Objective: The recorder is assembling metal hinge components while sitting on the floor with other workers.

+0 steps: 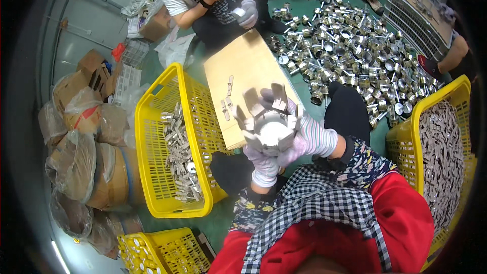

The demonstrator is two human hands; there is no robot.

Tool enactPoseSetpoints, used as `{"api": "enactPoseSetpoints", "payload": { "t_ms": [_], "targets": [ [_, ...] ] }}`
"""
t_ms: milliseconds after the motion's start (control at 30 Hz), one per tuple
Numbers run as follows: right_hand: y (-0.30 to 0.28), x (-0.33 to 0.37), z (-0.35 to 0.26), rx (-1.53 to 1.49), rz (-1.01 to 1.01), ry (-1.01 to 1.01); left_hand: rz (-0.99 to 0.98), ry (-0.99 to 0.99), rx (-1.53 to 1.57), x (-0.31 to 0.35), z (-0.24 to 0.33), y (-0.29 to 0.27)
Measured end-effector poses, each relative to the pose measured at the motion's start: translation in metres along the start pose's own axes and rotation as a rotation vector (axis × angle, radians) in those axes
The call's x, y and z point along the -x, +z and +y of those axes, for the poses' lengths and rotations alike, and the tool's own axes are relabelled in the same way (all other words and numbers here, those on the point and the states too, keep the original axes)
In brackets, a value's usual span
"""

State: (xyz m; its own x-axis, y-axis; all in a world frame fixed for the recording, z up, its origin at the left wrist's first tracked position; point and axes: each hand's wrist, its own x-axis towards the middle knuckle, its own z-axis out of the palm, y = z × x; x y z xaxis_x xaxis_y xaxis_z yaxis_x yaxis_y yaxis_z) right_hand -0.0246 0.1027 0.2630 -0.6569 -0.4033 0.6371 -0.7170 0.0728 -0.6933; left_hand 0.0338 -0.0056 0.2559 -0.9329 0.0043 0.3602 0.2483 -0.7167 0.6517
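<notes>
Silvery metal clips stand up in a ring around a round holder [274, 132] with a bright white middle, held up over the near end of the tan bench [248, 66]. Both hands have hold of it: the left hand [261, 161] is curled against its lower left side, and the right hand [314, 136] wraps its right side, some fingers hidden behind the clips. Each wears a pale striped glove. How tightly the fingers close cannot be told.

Beyond the holder, a few loose clips [230, 86] lie on the bench toward its left edge. Just left of the bench stands a yellow basket [175, 213] partly filled with more clips [177, 147], a small white round piece [191, 167] among them. On the right, another yellow basket [401, 156] holds a deep heap of similar clips [441, 157].

Past the bench, to the right, shiny metal cups [350, 50] with stems lie in a wide pile on the green floor. At the bench's far end sits another person [218, 7], one gloved hand [247, 14] around a small pale piece. Cartons and plastic bags [76, 167] crowd the left wall, and a smaller basket with yellow pieces [136, 256] stands at lower left.
</notes>
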Motion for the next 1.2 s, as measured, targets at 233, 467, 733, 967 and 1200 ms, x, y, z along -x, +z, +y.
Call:
{"api": "enactPoseSetpoints", "payload": {
  "t_ms": [233, 467, 733, 967, 1200],
  "targets": [
    [-0.001, 0.005, -0.032, -0.549, 0.117, 0.386, 0.415, 0.009, -0.379, 0.024, -0.014, 0.033],
    [-0.013, 0.003, -0.018, 0.096, -0.144, -0.153, 0.585, 0.077, -0.294, 0.031, -0.021, 0.019],
    [0.016, 0.021, -0.033, -0.650, 0.144, 0.343, 0.467, 0.125, -0.413, 0.038, -0.005, 0.033],
    [0.005, -0.005, -0.024, -0.629, -0.107, 0.296, 0.430, -0.075, -0.311, 0.023, 0.008, 0.026],
    [0.015, 0.012, -0.021, -0.679, 0.076, 0.395, 0.655, -0.024, -0.385, 0.019, -0.009, 0.023]
  ]
}}
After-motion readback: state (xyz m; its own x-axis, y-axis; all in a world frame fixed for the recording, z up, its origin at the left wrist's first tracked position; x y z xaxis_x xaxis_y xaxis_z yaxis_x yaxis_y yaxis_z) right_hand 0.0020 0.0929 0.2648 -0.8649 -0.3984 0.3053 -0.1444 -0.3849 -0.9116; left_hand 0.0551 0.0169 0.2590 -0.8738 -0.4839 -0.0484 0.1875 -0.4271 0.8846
